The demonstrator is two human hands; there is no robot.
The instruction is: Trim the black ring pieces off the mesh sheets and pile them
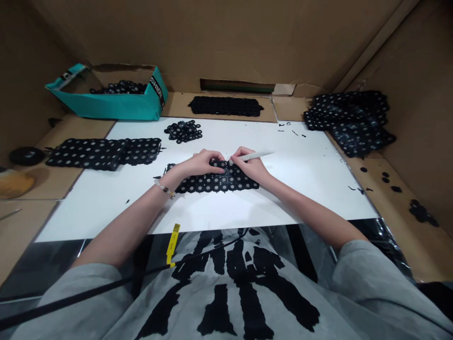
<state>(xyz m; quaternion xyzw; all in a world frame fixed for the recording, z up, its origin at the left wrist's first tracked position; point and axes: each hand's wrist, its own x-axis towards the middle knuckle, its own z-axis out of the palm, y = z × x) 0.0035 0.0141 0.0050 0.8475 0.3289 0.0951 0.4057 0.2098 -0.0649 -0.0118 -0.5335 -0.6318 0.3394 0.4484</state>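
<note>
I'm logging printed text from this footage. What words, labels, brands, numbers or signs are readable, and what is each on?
"SHION": on the black band at the right end of the teal box; only these letters are clear.
Pale marks on the box's left-end band: too small to read.
Print on the yellow tag attached to the black cable: too small and blurred to read.
</note>
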